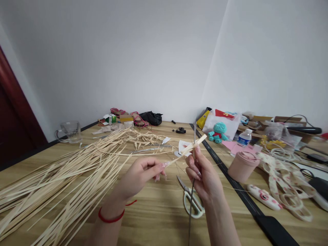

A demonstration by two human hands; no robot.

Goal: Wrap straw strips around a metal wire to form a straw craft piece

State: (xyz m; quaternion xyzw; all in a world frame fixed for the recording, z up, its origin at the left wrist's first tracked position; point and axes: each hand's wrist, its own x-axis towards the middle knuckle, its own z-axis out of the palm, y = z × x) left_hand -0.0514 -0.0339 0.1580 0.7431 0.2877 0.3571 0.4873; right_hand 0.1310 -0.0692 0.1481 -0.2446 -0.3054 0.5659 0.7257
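My left hand [142, 176], with a red cord bracelet [111, 217] on the wrist, pinches the lower end of a pale, flat strip [192, 147] that looks like bamboo or raffia. The strip slants up to my right hand [205, 174], whose thumb and fingers close on it together with a thin grey wire [191, 208]. This wire stands nearly upright, passing above and below the right hand. Just under the hands lie scissors [196, 207] with pale handles, partly behind the wire and the right hand.
Long pale strips [84, 164] cover the table's left side, with curled scraps [143, 138] behind. A glass mug [71, 131] stands at the far left. On the right are a pink roll [243, 166], a water bottle [244, 137], a turquoise crocheted doll [219, 131] and patterned ribbon [279, 188].
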